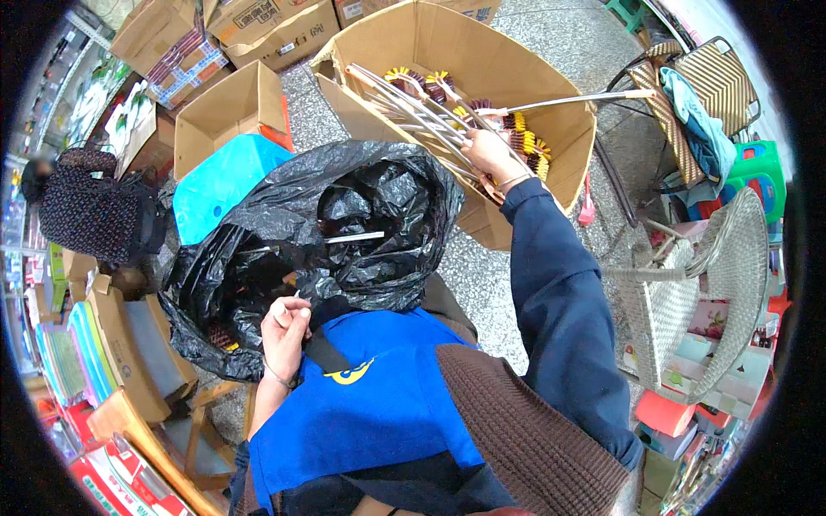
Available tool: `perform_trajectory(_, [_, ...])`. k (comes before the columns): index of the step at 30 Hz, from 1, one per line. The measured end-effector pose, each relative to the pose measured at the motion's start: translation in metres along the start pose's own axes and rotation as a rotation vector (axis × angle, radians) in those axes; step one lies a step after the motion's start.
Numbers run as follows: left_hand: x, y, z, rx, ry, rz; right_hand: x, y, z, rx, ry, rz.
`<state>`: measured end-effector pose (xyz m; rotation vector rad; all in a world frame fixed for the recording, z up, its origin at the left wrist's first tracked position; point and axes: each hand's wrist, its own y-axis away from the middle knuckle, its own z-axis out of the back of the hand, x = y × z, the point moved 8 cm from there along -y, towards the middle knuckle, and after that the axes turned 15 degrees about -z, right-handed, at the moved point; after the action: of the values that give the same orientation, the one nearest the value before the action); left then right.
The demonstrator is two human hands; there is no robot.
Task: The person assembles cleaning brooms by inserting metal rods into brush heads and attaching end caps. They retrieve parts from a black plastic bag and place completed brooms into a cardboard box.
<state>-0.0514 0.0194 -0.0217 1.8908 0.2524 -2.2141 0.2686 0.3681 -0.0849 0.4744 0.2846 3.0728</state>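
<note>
My right hand (pixel 494 158) reaches into a large cardboard box (pixel 379 39), its fingers wrapped round the thin metal handles of brushes. Brush heads with brown and yellow bristles (pixel 522 138) lie in that box, and one long handle (pixel 572 101) sticks out over its right rim. In front of me a black plastic bag (pixel 396 185) gapes wide, with a pale rod (pixel 354 237) across its opening and some bristles low inside at the left. My left hand (pixel 286 335) is closed in a pinch at the bag's near rim; what it holds is too small to name.
A blue plastic piece (pixel 228 185) and a smaller open carton (pixel 228 112) stand beyond the bag. At the left is another person in a dark patterned jacket (pixel 86 206). A wicker chair (pixel 731 284), green stools (pixel 757 172) and stacked goods crowd the right.
</note>
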Motion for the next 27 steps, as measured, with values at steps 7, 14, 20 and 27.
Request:
perform_trajectory(7, [-0.002,-0.001,-0.007,0.045,-0.008,0.014,-0.005,-0.032,-0.050,0.101,0.097,-0.009])
perform_trajectory(14, [0.001,0.001,-0.005,0.023,-0.054,0.053,-0.007,-0.045,-0.068,-0.070,0.330,0.026])
perform_trajectory(20, [0.005,0.002,-0.001,-0.005,0.008,0.049,-0.011,-0.052,-0.046,-0.061,0.066,0.047])
perform_trajectory(27, [-0.009,-0.011,0.001,-0.043,0.299,0.016,0.049,-0.005,0.068,0.072,-0.759,0.086])
